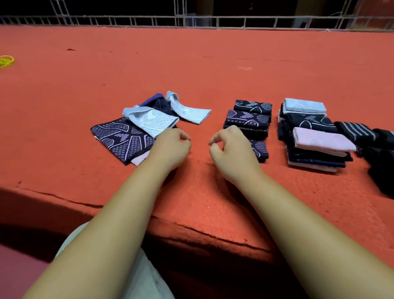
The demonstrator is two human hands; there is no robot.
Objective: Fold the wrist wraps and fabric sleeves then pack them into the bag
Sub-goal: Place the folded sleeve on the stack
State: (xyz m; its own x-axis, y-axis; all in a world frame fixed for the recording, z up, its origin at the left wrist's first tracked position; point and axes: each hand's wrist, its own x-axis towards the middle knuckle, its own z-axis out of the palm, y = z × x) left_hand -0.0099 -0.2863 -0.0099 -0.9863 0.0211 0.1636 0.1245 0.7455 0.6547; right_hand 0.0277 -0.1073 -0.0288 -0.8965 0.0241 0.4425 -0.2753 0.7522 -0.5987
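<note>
Forearms reach over the red counter (218,60), left grip (171,146) at the near-right edge of the unfolded sleeve pile (119,137), whose top pale sleeve (152,120) stretches leftward from it, right grip (232,151) farther right of that pile near folded stacks (248,120), both grips loosely curled, holding nothing.

Colours: mostly navy and pale blue on an orange-red ledge (218,60).
Navy sleeve (122,139): lilac grid-and-line pattern. Pale blue sleeves (152,120): white mesh print. Purple piece (152,100) behind them. Navy stack (249,120): same lilac pattern. Right stack (310,122): pale blue top, pink piece (320,139). Black pieces (355,131): grey stripes. Yellow cord (2,61).
</note>
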